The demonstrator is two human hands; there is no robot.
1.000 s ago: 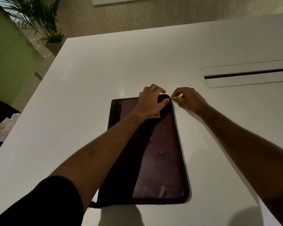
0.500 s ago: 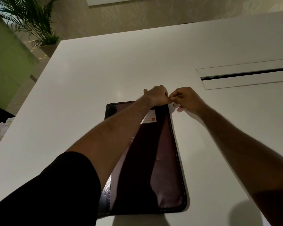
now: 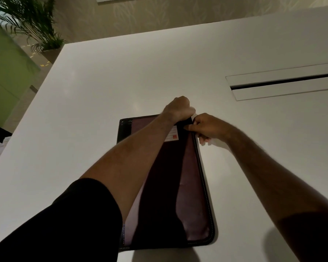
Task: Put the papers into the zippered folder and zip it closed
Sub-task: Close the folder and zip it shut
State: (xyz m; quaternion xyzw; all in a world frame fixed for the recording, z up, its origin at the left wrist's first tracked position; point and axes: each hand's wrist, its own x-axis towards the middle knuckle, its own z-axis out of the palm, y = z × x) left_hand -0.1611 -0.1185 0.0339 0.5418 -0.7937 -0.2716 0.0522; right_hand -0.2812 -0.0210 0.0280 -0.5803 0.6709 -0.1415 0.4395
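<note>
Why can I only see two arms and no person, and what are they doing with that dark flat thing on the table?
The camera is worn on the person's head and looks down, so you see just what that person sees: their own two arms reaching forward. There is no machine here, only bare hands.

The dark flat thing is a zippered folder lying on a big white table. It has a small white label with a red square near its far end.

The left hand is curled into a fist at the folder's far right corner and seems to hold it down. The right hand pinches at the folder's edge just beside it, where the zipper runs. The zipper pull itself is too small to see.

At the far left stands a green plant, and the table has a long slot.
</note>
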